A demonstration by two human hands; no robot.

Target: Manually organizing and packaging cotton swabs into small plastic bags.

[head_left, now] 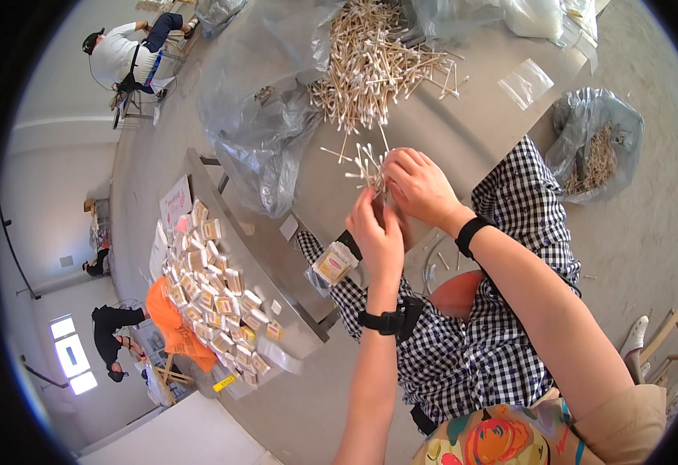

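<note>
Both my hands meet over the near edge of a metal table [463, 147], with a loose bunch of cotton swabs [365, 167] between them. My left hand [376, 236] pinches the bunch from below, fingers bent. My right hand [422, 186] closes on it from the right, its fingertips partly hiding the sticks. The white tips fan out upward and to the left. Just beyond lies a big heap of loose cotton swabs [370, 66]. Left of my left wrist, by my knee, sits a small labelled pack of swabs [335, 263].
A crumpled clear plastic bag [250, 101] lies left of the heap. On a lower table at left are many small swab packs [219, 298] and an orange cloth [170, 325]. A bag of swabs [598, 155] stands on the floor at right. Other people work at far left.
</note>
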